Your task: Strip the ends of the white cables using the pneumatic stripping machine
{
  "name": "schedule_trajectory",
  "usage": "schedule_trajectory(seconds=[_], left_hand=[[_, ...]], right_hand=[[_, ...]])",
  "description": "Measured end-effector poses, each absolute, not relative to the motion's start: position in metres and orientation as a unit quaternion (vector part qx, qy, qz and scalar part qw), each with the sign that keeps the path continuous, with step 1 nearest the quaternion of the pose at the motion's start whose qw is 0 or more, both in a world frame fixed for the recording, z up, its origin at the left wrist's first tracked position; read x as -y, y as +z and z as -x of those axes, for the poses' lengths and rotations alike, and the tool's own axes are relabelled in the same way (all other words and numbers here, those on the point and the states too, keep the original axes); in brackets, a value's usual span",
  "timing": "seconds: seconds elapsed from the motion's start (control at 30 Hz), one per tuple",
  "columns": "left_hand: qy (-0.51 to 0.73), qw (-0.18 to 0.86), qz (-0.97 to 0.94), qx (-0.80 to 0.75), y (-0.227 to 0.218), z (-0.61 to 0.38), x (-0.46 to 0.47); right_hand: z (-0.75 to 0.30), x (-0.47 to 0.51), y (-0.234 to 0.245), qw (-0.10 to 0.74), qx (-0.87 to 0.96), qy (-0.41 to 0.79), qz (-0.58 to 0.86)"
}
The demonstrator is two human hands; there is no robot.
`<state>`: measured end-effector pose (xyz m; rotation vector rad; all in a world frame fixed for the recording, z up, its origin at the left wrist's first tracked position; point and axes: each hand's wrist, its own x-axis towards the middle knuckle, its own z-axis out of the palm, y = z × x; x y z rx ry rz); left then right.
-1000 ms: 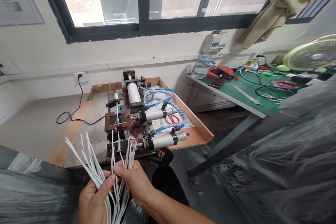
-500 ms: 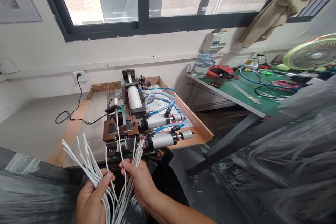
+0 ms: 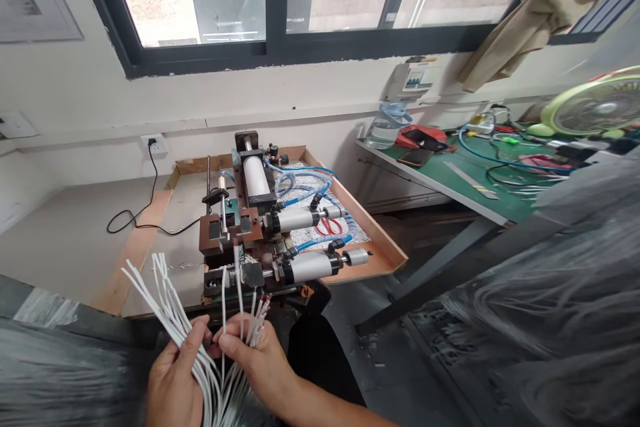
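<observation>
My left hand [image 3: 175, 380] is closed round a fanned bundle of white wires [image 3: 160, 300] at the bottom left. My right hand [image 3: 260, 360] pinches a smaller group of white wires with stripped ends [image 3: 253, 317], just right of the left hand. One wire [image 3: 238, 280] stands up from my right fingers toward the front of a small pneumatic machine [image 3: 260, 227] with silver cylinders. Both hands are close together, a little in front of the machine.
The machine stands in a shallow wooden tray [image 3: 380, 240] with red scissors [image 3: 327, 225] and blue air hoses [image 3: 300, 183]. A black cord [image 3: 135, 220] runs to a wall socket. To the right is a green bench [image 3: 470, 180] with cables, a water bottle [image 3: 383, 127] and a fan [image 3: 595, 103].
My right hand has dropped lower and nearer my left, and its wire ends now sit lower before the machine. The left bundle has barely moved.
</observation>
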<state>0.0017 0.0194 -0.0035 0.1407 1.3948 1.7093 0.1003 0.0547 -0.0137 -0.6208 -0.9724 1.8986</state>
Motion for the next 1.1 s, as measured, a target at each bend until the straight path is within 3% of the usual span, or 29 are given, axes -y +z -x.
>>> schedule_trajectory(seconds=[0.23, 0.57, 0.8, 1.1], left_hand=[[0.688, 0.454, -0.052, -0.564, 0.007, -0.007, -0.023], [0.696, 0.427, -0.080, -0.572, -0.006, 0.001, -0.021], [0.695, 0.455, -0.070, -0.552, -0.004, -0.002, -0.021], [0.683, 0.432, -0.071, -0.584, -0.003, 0.000, -0.024]], right_hand=[[-0.100, -0.068, -0.014, 0.476, 0.356, 0.729, 0.339], [-0.095, -0.077, -0.009, 0.455, 0.292, 0.769, 0.342], [-0.100, -0.068, -0.014, 0.359, 0.391, 0.815, 0.231], [-0.101, -0.064, -0.018, 0.478, 0.366, 0.732, 0.320]])
